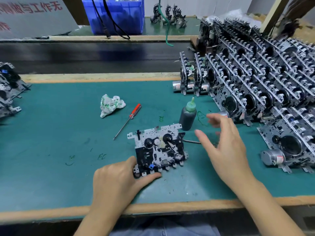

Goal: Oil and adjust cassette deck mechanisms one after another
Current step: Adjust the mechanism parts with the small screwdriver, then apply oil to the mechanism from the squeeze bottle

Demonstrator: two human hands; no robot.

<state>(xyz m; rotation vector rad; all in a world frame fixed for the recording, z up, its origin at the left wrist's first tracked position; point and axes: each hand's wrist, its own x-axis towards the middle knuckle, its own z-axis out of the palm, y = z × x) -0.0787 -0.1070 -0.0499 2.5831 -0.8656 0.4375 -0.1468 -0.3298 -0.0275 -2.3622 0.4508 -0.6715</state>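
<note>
A cassette deck mechanism (pixel 159 148) lies flat on the green mat in front of me. My left hand (pixel 117 181) grips its near left corner, thumb along the front edge. My right hand (pixel 226 147) hovers open to the right of the mechanism, fingers spread and blurred, holding nothing. A dark oil bottle (pixel 188 116) with a green nozzle stands just beyond the mechanism, left of my right fingertips. A thin metal rod (pixel 191 141) lies on the mat between the mechanism and my right hand.
A red-handled screwdriver (pixel 128 120) and a crumpled cloth (pixel 110 105) lie on the green mat (pixel 59 133). Several stacked mechanisms (pixel 255 92) fill the right side; more (pixel 8 89) sit at the left edge. A blue crate (pixel 117 14) stands behind the conveyor belt (pixel 85 55).
</note>
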